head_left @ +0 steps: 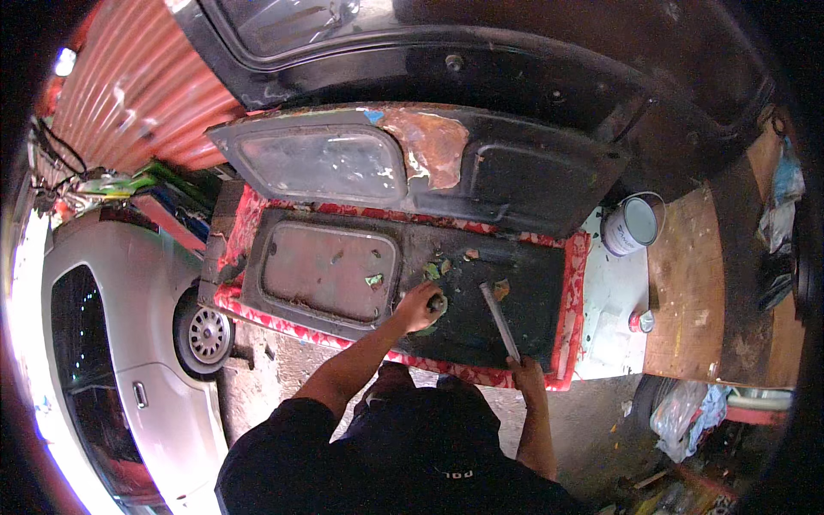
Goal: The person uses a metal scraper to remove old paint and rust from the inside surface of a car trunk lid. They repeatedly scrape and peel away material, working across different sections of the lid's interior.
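Note:
A dark vehicle panel [532, 296] with a rounded, framed window section [330, 266] lies flat in front of me. My left hand [419, 309] is closed near the panel's middle, around a dark object with a rounded end [438, 303]; its exact kind is hidden by my fingers. In my right hand [526, 378], near the panel's front edge, is a long, narrow grey metal bar [498, 318]. The bar points away from me and slants left over the panel. Loose green flakes [432, 270] and a brown scrap [501, 290] lie around its far end.
Red-and-white patterned cloth [562, 365] borders the panel. Behind it leans a second dark panel [524, 184] with a brown, bare-looking patch [433, 146]. A paint can [631, 226] and a small tin [641, 321] stand at right. A silver car [142, 343] is parked at left.

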Demonstrator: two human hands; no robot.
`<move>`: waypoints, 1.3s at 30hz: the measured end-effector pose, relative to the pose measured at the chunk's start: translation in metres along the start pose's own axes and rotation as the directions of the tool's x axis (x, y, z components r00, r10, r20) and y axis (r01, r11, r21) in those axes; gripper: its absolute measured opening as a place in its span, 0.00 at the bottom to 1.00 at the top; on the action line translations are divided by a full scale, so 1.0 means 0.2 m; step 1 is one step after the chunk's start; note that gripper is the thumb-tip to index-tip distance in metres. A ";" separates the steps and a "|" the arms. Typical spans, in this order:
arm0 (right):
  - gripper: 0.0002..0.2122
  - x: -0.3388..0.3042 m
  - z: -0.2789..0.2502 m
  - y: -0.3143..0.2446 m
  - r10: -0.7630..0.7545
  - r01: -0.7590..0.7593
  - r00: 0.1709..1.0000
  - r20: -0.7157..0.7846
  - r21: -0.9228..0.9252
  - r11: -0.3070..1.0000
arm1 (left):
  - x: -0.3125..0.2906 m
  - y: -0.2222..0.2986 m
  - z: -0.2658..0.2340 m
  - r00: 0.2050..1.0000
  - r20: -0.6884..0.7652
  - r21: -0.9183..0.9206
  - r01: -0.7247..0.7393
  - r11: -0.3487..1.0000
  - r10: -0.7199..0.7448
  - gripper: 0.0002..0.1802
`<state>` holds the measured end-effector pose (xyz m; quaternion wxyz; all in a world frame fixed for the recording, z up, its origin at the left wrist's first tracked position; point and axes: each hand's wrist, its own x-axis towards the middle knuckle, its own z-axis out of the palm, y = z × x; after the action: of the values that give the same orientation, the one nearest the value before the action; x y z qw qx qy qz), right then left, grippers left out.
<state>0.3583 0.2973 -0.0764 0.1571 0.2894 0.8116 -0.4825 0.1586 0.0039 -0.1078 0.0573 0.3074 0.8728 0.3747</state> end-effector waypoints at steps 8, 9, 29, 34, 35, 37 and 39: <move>0.14 -0.13 0.15 -0.22 0.159 -0.094 0.979 -0.128 0.411 0.907 | 0.85 0.13 -0.47 0.758 0.225 0.344 -0.649 0.678 0.612 0.17; 0.14 -0.12 0.18 -0.20 0.151 -0.068 0.974 -0.168 0.419 0.906 | 0.91 0.12 -0.49 0.737 0.292 0.365 -0.675 0.641 0.610 0.17; 0.11 0.12 0.29 -0.36 0.063 -0.002 0.995 -0.083 0.590 0.808 | 1.10 0.04 -0.44 0.666 0.162 0.510 -0.688 0.515 0.728 0.18; 0.13 0.14 0.30 -0.33 0.023 0.004 0.999 -0.040 0.569 0.823 | 1.07 0.06 -0.47 0.696 0.312 0.549 -0.687 0.475 0.646 0.19; 0.13 0.15 0.31 -0.33 0.025 0.000 0.999 -0.036 0.576 0.817 | 1.08 0.05 -0.47 0.690 0.295 0.562 -0.685 0.463 0.661 0.19; 0.13 0.16 0.33 -0.32 0.021 0.006 0.999 -0.039 0.592 0.806 | 1.09 0.04 -0.46 0.673 0.262 0.584 -0.681 0.441 0.692 0.20; 0.11 0.18 0.36 -0.30 0.007 0.026 0.999 -0.051 0.607 0.794 | 1.11 0.01 -0.44 0.716 0.250 0.553 -0.658 0.511 0.651 0.23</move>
<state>0.2912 0.2240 -0.0874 0.0328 0.3328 0.6191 -0.7106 -0.0478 0.0803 -0.0149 -0.1854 0.6161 0.7626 0.0661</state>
